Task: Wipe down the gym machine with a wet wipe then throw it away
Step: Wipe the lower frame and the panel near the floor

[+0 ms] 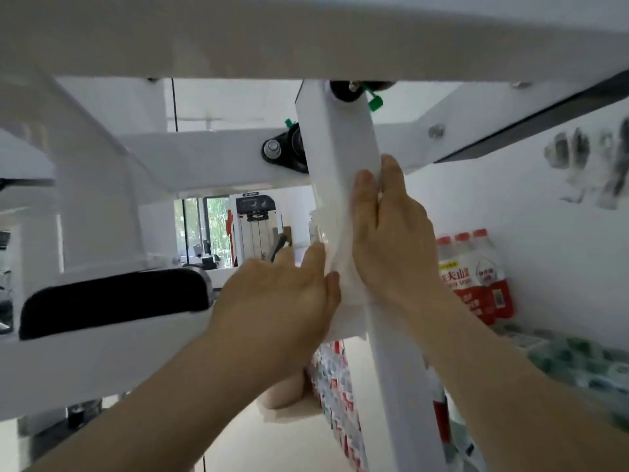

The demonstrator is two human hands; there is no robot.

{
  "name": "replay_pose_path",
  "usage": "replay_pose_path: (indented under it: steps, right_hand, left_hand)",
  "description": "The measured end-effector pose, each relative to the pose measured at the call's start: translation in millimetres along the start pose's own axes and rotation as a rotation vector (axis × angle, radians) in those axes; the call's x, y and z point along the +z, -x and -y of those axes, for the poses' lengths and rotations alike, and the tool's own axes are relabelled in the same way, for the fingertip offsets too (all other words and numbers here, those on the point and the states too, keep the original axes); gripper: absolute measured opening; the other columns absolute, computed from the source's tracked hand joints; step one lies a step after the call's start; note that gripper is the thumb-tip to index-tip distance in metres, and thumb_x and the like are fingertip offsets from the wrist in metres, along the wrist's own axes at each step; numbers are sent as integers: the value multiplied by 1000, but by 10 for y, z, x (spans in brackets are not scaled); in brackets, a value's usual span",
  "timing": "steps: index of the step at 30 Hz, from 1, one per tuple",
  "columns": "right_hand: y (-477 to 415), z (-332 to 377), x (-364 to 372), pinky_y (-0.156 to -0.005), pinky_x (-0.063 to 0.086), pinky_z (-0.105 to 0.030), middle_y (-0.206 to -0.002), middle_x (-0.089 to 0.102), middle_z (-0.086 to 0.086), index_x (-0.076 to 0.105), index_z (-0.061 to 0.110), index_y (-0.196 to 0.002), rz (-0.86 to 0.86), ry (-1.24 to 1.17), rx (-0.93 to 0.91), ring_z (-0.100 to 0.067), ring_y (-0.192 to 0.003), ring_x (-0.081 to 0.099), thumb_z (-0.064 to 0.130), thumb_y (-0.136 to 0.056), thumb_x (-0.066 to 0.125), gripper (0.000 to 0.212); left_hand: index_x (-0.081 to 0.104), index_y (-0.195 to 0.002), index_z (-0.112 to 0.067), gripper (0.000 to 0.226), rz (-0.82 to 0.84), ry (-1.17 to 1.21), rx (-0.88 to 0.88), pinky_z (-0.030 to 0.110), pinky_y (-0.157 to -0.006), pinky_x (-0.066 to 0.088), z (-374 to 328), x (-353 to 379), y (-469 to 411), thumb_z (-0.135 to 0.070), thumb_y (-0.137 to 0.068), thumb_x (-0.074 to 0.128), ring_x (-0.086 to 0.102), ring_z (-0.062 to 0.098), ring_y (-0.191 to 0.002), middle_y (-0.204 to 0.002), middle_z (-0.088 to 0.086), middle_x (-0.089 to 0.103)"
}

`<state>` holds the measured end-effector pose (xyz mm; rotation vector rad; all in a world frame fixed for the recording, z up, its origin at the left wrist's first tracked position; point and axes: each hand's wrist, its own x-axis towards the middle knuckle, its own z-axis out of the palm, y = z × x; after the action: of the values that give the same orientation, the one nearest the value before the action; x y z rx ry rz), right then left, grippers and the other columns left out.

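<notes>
Step in hand: wiping, prob. mid-way. The wipe lies on the white post of the machine, just below the black pivot bracket, w/ both hands on it. The left hand is flat against the post's left side, fingers straight & together, tips at the wipe's edge. The right hand presses flat on the front face over the wipe, fingers straight & close together. Neither hand pinches or curls round anything that shows. What goes on behind the post is hidden, so can't tell if the wipe wraps all the way round. Its lower edge hangs loose & crumpled under the hands.

Next move, as I judge it: slide both palms along the post w/ even pressure from each side, so the wipe doesn't bunch or slip out. Bare post shows above & below the hands, so there's more to cover either way. Other beams & the pad likely come after. No bin in view, so the throw-away step looks a long way off.

Counts:
- 2 hands, 1 wipe, 1 post under them.
- 1 black pad at left.
- 2 green tags near the top pivot.
- 1 bottle pack by the right wall, 3 red caps showing.
- More packs lower down, too blurred to count.
</notes>
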<state>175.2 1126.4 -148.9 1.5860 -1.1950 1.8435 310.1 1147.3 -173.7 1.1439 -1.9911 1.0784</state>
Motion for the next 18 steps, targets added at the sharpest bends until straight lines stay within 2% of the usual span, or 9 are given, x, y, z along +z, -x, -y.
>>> replay_pose_path:
  steps: [2,3,6,8,11,12,14,16,18]
  right_hand:
    - [150,-70,38,-80,52,-43,-108,64,-3,28,16,-147,-34,-37,-4,-23,-93,63,55,-100,20,62]
    - [299,-114,65,-79,53,-41,-112,61,-3,27,16,-148,-47,-20,2,-21,-96,60,57,-97,19,65]
    - [713,-170,48,-76,49,-31,-125,51,-8,28,10,-148,-62,68,4,-18,-101,52,53,-96,21,68]
    - [576,-101,29,-74,49,-34,-126,47,-9,29,8,-147,-75,35,17,-21,-101,53,53,-96,23,68]
    - [4,114,65,-75,38,-28,-124,42,-7,35,8,-141,-99,60,69,-20,-104,48,51,-100,29,60]
    - [-134,160,77,-76,37,-28,-120,41,-6,38,8,-137,-111,80,80,-19,-102,46,51,-100,31,57]
    - [-186,159,69,-77,35,-27,-112,34,-1,41,10,-133,-110,71,103,-16,-97,40,53,-99,34,55]
    - [-28,94,39,-77,33,-25,-113,31,2,38,14,-138,-51,-1,172,-10,-94,35,57,-97,34,60]
    - [214,-13,-4,-81,35,-26,-124,38,-1,31,17,-146,17,-74,237,-5,-97,34,66,-91,28,73]
  left_hand:
    - [46,-90,-22,33,-23,-40,67,31,-54,41,41,24,-46,-46,-99,26,39,25,-52,-60,-2,37]
    - [43,-82,-22,32,-61,-66,82,29,-48,36,31,-22,-42,-47,-97,28,31,22,-45,-55,-3,28]
    - [36,-86,-25,45,-48,-112,81,29,-46,20,16,28,52,-46,-91,-3,24,18,-46,-58,-3,30]
    - [36,-77,-23,44,-69,-71,33,26,-46,16,10,43,54,-45,-97,3,24,20,-42,-53,-4,32]
    - [38,-75,-24,40,-48,37,-41,27,-44,19,-5,20,68,-46,-97,12,35,21,-45,-54,-4,42]
    - [41,-80,-25,41,-67,88,-74,29,-45,25,3,29,86,-47,-96,11,42,18,-52,-61,-4,49]
    - [51,-88,-28,36,-77,284,-131,32,-56,41,7,-28,83,-46,-96,21,53,13,-68,-77,-8,58]
    - [60,-87,-28,28,-108,490,-178,33,-68,48,26,-104,47,-41,-95,36,57,10,-78,-86,-12,63]
    - [62,-83,-27,26,-95,569,-162,26,-68,45,13,-126,30,-39,-93,41,55,6,-77,-84,-12,64]
